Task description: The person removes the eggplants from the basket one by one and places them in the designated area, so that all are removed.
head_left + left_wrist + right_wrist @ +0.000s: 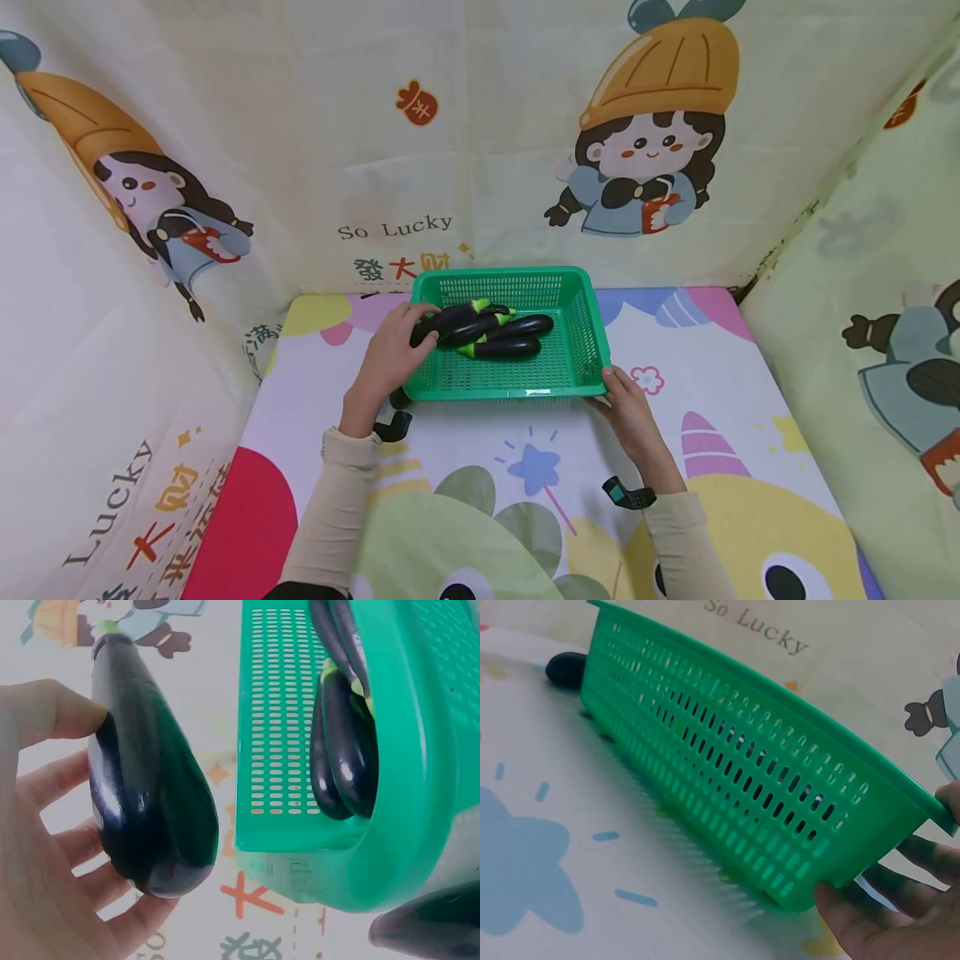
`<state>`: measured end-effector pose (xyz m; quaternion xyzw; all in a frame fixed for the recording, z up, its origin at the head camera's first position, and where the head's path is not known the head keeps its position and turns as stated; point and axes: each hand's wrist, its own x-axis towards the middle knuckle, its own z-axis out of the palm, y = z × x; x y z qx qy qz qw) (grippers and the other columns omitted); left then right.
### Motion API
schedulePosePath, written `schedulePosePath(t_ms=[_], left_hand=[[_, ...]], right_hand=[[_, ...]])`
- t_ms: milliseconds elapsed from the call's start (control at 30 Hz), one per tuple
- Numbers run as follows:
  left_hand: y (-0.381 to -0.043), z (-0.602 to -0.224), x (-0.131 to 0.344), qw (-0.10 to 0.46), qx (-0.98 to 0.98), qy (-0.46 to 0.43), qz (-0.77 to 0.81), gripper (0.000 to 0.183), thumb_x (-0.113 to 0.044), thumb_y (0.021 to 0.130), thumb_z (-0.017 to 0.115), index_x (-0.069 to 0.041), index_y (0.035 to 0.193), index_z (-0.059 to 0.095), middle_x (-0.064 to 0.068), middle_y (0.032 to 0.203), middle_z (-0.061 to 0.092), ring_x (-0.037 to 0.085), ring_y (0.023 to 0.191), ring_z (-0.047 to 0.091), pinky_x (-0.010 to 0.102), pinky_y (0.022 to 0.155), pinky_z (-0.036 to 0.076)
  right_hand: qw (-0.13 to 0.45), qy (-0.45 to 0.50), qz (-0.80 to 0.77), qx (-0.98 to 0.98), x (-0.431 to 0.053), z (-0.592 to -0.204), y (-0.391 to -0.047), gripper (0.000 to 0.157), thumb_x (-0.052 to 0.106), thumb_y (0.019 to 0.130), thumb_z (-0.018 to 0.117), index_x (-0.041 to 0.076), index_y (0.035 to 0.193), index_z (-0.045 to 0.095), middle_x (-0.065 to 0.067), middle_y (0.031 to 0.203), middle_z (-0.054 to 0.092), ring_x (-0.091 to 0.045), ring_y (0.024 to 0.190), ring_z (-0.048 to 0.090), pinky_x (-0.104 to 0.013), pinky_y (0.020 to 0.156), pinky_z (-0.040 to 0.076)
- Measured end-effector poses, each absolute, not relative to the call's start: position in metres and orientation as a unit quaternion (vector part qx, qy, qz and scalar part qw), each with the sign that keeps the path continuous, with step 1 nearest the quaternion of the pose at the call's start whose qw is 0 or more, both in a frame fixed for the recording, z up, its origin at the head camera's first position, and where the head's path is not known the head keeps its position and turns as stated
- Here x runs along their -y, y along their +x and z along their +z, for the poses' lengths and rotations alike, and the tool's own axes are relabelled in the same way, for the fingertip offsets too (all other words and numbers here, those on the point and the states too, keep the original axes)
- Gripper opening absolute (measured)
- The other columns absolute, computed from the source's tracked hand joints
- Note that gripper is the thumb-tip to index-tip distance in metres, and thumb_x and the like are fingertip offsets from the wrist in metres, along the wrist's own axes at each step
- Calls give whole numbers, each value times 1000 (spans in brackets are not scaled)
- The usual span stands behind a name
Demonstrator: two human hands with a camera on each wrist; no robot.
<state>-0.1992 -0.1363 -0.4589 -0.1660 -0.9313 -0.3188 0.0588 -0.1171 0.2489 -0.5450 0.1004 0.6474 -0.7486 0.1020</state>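
Cartoon-print cloth [300,108] walls in the table [480,425] where the green basket [495,393] sits, and work looks partway along: four eggplants [506,348] lie inside the basket, one held eggplant [150,772] is up at its left end, and one outside eggplant [435,926] lies just beyond that end, apparently left to handle. Left hand [396,354] is part-closed, grasping the held eggplant, thumb near the stem end, fingers wrapped behind; right hand [633,417] grips the basket's near right corner, thumb at the rim, fingers against the wall below.
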Motion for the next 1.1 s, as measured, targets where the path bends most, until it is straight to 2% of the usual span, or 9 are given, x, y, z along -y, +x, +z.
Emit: schedulePosePath(t_ms=[233, 367, 533, 667, 833, 1100], left_hand=[[-199, -461, 148, 19, 890, -111, -443, 39, -28, 105, 63, -14, 142, 58, 15, 130, 61, 32, 114, 57, 50, 95, 53], [-198, -467, 155, 0, 860, -58, -507, 41, -33, 104, 64, -17, 141, 60, 16, 132, 62, 34, 118, 57, 49, 98, 53], [-196, -471, 161, -14, 812, 26, -583, 45, -36, 102, 66, -16, 142, 62, 16, 134, 61, 29, 117, 56, 39, 97, 50], [-194, -472, 166, -23, 769, 90, -633, 45, -36, 102, 66, -14, 142, 62, 10, 128, 59, 21, 115, 52, 37, 95, 46], [-194, -474, 173, -24, 738, 139, -660, 46, -35, 103, 65, -15, 144, 60, 0, 121, 58, 15, 114, 51, 39, 98, 43], [-194, -485, 187, -32, 726, 179, -664, 46, -31, 103, 64, -11, 145, 60, -4, 113, 63, 11, 97, 62, 34, 93, 47]], right_hand=[[99, 92, -751, -647, -249, -547, -117, 66, 48, 111, 40, 6, 162, 33, -18, 162, 37, -20, 140, 50, -52, 123, 35], [99, 89, -751, -647, -250, -548, -117, 66, 48, 111, 41, 7, 162, 32, -18, 162, 36, -21, 141, 49, -52, 123, 35], [99, 91, -748, -650, -250, -549, -117, 67, 48, 111, 40, 7, 163, 31, -18, 163, 36, -25, 144, 46, -52, 123, 35], [100, 92, -744, -655, -250, -548, -117, 66, 48, 112, 39, 7, 163, 31, -18, 164, 36, -27, 145, 45, -50, 122, 38], [96, 95, -744, -655, -250, -548, -118, 66, 48, 111, 40, 6, 162, 32, -18, 162, 39, -23, 142, 50, -47, 120, 41], [98, 91, -747, -651, -251, -548, -117, 67, 49, 111, 41, 6, 162, 33, -17, 161, 39, -20, 140, 51, -52, 123, 36]])
